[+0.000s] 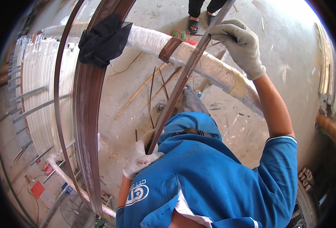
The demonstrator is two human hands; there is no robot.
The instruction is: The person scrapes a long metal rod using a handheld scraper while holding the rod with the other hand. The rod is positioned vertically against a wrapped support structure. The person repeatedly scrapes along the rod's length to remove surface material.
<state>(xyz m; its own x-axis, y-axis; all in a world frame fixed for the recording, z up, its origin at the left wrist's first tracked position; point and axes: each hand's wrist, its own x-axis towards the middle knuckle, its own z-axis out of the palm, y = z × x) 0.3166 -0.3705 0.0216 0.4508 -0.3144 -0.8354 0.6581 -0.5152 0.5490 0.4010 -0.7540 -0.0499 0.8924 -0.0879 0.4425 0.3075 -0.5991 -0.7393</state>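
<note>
A long, narrow brown strip slants in front of me, from beside my body up to the top of the view. My left hand, in a pale work glove, is closed around its near end. Farther along, my right hand, gloved too, is raised with bent fingers gripping the strip's edge. Part of the right fingertips' contact is hidden. To the left, several long brown profiles lie side by side, and a crumpled black cloth rests across them.
A plastic-wrapped beam crosses under the strip and profiles. At left, white lengths lie stacked on a metal rack. A fan stands at lower left. Another person's sandalled feet are at the top, near red and green strands.
</note>
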